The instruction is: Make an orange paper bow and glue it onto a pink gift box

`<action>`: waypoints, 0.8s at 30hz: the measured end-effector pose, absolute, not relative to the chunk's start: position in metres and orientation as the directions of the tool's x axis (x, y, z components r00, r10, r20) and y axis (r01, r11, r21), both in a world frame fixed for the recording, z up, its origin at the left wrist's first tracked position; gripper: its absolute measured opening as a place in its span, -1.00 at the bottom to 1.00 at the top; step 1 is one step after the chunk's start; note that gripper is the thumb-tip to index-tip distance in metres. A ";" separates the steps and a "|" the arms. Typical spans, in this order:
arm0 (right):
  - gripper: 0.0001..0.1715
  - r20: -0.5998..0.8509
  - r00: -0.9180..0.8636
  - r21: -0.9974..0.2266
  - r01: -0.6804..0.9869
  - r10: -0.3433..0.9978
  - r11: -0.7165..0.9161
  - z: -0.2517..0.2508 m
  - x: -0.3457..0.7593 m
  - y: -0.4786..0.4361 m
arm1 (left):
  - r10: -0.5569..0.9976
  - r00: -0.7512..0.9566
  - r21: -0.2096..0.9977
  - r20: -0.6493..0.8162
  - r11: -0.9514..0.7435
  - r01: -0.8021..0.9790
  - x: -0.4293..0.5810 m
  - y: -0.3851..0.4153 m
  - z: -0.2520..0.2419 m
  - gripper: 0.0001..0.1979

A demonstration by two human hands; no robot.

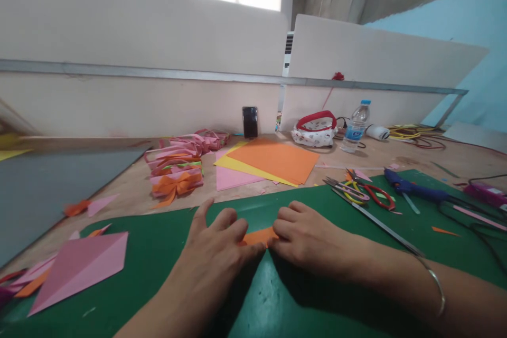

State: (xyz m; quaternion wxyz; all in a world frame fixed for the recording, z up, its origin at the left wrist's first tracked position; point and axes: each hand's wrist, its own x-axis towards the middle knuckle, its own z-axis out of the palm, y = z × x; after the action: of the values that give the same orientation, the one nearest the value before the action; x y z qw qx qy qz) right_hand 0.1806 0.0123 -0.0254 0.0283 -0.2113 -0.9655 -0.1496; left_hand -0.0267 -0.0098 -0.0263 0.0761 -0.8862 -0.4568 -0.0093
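Note:
A strip of orange paper [259,236] lies low over the green mat [253,296], its ends hidden under my fingers. My left hand [222,243] pinches its left part between thumb and curled fingers, with one finger raised. On the other side, my right hand [301,237] is closed on the right part, fingers bent and thumb pressed down. The two thumb tips nearly meet at the near edge of the paper. Whether the strip is one layer or folded over, I cannot tell.
Orange sheets [277,158] lie over yellow and pink ones behind my hands. Paper bows [178,174] are piled to their left. A creased pink sheet [87,269] is at left. Scissors [378,198], a metal ruler [380,224], a blue glue gun [415,190] and a water bottle [355,127] are at right.

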 end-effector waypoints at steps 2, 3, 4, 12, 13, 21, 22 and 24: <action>-0.75 0.113 -0.913 0.287 0.408 0.393 0.866 -0.025 0.181 0.009 | 0.814 0.577 -0.124 0.062 -0.567 0.814 -0.025 -0.010 -0.024 -0.79; -0.75 0.107 -0.911 0.293 0.412 0.399 0.863 -0.026 0.182 0.007 | 0.816 0.575 -0.122 0.058 -0.566 0.816 -0.024 -0.010 -0.023 -0.81; -0.77 0.101 -0.906 0.299 0.422 0.412 0.856 -0.027 0.182 0.005 | 0.816 0.575 -0.122 0.053 -0.567 0.815 -0.024 -0.010 -0.023 -0.81; -0.78 -0.010 -0.771 0.328 0.600 0.637 0.730 -0.029 0.197 0.001 | 0.818 0.574 -0.104 0.049 -0.567 0.817 -0.025 -0.008 -0.024 -0.82; -0.76 -0.024 -0.755 0.322 0.615 0.656 0.720 -0.027 0.199 0.001 | 0.820 0.571 -0.103 0.044 -0.565 0.819 -0.025 -0.008 -0.023 -0.81; -0.88 0.246 -0.791 0.241 0.610 0.561 0.754 -0.022 0.181 -0.009 | 0.803 0.594 -0.094 0.051 -0.588 0.803 -0.024 -0.008 -0.024 -0.82; -0.88 0.224 -0.810 0.217 0.583 0.542 0.783 -0.026 0.179 -0.008 | 0.806 0.591 -0.080 0.042 -0.587 0.806 -0.025 -0.008 -0.024 -0.82; -0.85 0.161 -0.833 0.179 0.552 0.529 0.815 -0.033 0.174 -0.004 | 0.829 0.559 0.027 -0.004 -0.558 0.829 -0.030 -0.007 -0.027 -0.80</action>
State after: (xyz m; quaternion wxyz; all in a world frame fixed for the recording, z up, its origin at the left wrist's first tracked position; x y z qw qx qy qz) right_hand 0.1745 -0.0043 -0.0335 0.0519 -0.2840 -0.9512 -0.1094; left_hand -0.0295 -0.0071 -0.0269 -0.0129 -0.8827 -0.4697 -0.0049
